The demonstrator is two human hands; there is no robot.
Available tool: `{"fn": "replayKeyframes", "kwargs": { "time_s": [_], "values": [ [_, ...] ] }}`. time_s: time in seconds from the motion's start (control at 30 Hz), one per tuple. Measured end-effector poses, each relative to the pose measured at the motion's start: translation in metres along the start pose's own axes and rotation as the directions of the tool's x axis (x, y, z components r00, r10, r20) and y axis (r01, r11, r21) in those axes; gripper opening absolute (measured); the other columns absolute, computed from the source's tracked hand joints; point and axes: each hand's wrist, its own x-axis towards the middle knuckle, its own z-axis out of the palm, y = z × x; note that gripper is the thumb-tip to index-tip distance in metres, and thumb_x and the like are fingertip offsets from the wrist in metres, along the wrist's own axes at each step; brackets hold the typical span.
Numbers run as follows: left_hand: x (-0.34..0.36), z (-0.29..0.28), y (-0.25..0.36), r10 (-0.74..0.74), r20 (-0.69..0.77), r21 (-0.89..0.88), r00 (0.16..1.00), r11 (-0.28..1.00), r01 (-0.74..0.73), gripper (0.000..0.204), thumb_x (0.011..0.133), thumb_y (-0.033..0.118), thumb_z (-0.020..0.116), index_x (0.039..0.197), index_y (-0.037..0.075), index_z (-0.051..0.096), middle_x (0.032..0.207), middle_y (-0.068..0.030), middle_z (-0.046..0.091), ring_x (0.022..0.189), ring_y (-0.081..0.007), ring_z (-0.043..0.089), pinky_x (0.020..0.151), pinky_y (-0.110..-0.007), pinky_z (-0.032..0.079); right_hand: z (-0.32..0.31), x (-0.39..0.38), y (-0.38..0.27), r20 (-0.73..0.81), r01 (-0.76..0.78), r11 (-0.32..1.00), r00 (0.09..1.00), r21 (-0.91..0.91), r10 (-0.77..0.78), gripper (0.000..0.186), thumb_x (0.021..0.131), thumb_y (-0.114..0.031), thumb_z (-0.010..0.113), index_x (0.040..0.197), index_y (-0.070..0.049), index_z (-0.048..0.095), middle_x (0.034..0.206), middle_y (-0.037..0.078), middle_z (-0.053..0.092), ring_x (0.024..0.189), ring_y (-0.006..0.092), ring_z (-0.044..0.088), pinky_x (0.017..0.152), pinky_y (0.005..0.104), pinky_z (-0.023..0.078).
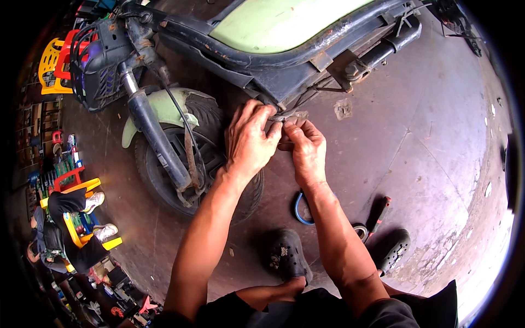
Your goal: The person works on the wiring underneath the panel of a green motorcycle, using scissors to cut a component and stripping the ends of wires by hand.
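A scooter with a light green panel (273, 24) and dark frame (257, 57) stands in front of me. My left hand (249, 134) is closed, fingertips pinching at thin dark wires (299, 103) below the lower edge of the frame. Close beside it, my right hand (308, 147) is closed too, thumb pressed to the fingers on the wire ends. Both sets of fingertips almost meet and partly hide what lies between them. The scooter's front wheel (164, 145), under a green fender (158, 112), is just left of my left hand.
A blue ring (298, 210) lies on the floor by my right forearm. A red-handled screwdriver (381, 212) and a roll of tape (361, 232) sit between my shoes. At left are yellow and red chairs (50, 65), a seated person (71, 218) and cluttered shelves (33, 126).
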Motion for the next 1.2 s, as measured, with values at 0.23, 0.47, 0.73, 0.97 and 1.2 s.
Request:
{"fn": "replayKeyframes", "kwargs": {
  "time_s": [0.23, 0.47, 0.73, 0.97, 1.2],
  "values": [
    [0.015, -0.003, -0.009, 0.083, 0.182, 0.071, 0.98, 0.993, -0.097, 0.006, 0.077, 0.009, 0.064, 0.082, 0.005, 0.062, 0.088, -0.0091, 0.061, 0.084, -0.0327, 0.058, 0.072, -0.043, 0.049, 0.004, 0.003, 0.001, -0.03, 0.025, 0.999, 0.999, -0.041, -0.026, 0.015, 0.092, -0.014, 0.055, 0.086, 0.0, 0.058, 0.073, 0.003, 0.058, 0.063, 0.0103, 0.052, 0.06, 0.0259, 0.045],
    [0.021, -0.005, -0.018, -0.241, 0.359, -0.172, 0.902, 0.932, 0.318, 0.012, 0.081, 0.005, 0.063, 0.09, -0.003, 0.067, 0.078, -0.0072, 0.065, 0.069, -0.0129, 0.058, 0.063, -0.029, 0.046, 0.011, -0.001, 0.005, 0.001, -0.003, 1.0, 1.0, 0.029, 0.003, 0.019, 0.09, -0.019, 0.061, 0.09, -0.001, 0.059, 0.079, 0.006, 0.061, 0.07, 0.0134, 0.06, 0.062, 0.0274, 0.051],
    [0.033, -0.012, -0.024, -0.307, 0.517, -0.302, 0.799, 0.809, 0.505, 0.015, 0.081, 0.01, 0.063, 0.086, -0.003, 0.068, 0.072, -0.0007, 0.061, 0.062, -0.0066, 0.05, 0.053, -0.022, 0.04, 0.016, 0.004, 0.011, -0.002, -0.001, 0.999, 1.0, 0.053, 0.001, 0.014, 0.088, -0.014, 0.053, 0.085, -0.001, 0.057, 0.075, 0.007, 0.059, 0.062, 0.0154, 0.058, 0.061, 0.0299, 0.05],
    [0.032, -0.007, -0.027, -0.389, 0.525, -0.369, 0.757, 0.698, 0.614, 0.01, 0.08, 0.009, 0.061, 0.079, 0.002, 0.068, 0.065, 0.003, 0.058, 0.056, -0.0049, 0.047, 0.049, -0.024, 0.038, 0.017, 0.003, 0.009, 0.026, -0.109, 0.957, 0.994, 0.268, 0.106, 0.012, 0.086, -0.011, 0.048, 0.087, -0.002, 0.056, 0.075, 0.006, 0.057, 0.061, 0.0169, 0.056, 0.061, 0.0306, 0.049],
    [0.031, -0.016, -0.023, -0.401, 0.553, -0.323, 0.73, 0.705, 0.632, 0.016, 0.084, 0.013, 0.064, 0.091, -0.001, 0.069, 0.079, -0.0037, 0.065, 0.065, -0.0086, 0.055, 0.052, -0.022, 0.042, 0.009, -0.001, 0.006, 0.061, -0.157, 0.961, 0.987, 0.227, 0.147, 0.015, 0.093, -0.014, 0.049, 0.095, -0.002, 0.059, 0.081, 0.006, 0.061, 0.067, 0.0154, 0.059, 0.068, 0.0284, 0.05]
  ]
}}
